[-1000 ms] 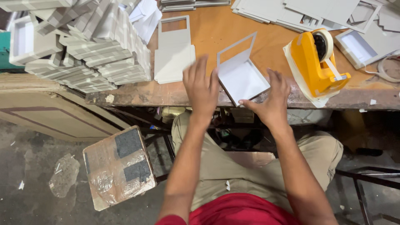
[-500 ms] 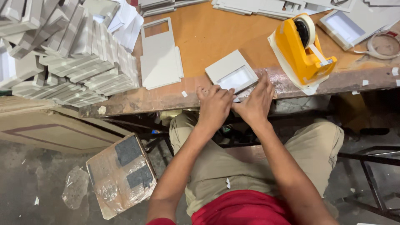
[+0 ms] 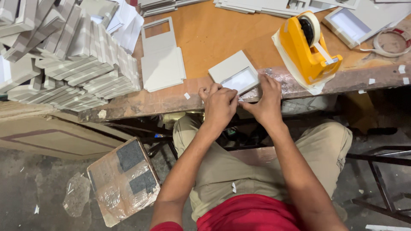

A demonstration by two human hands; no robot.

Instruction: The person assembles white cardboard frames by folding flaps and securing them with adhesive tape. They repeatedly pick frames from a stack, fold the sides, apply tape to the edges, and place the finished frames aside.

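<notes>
A small grey cardboard box [image 3: 233, 72] with a white window lies flat near the front edge of the orange wooden table [image 3: 205, 38]. My left hand [image 3: 219, 102] presses on its near corner with fingers curled. My right hand [image 3: 266, 99] rests on the box's near right edge, fingers pinched against it. Both hands meet at the box's front side. A yellow tape dispenser [image 3: 309, 45] with a roll of tape stands just right of my right hand.
A big heap of folded grey boxes [image 3: 55, 55] fills the table's left. A flat box blank [image 3: 162, 57] lies left of the hands. More blanks [image 3: 274, 5] and an open white box [image 3: 351, 23] sit at the back. A taped cardboard stool [image 3: 124, 179] stands on the floor.
The box stood open with its lid raised a second ago; it now lies flat and shut near the table edge. Both hands came down onto its front side.
</notes>
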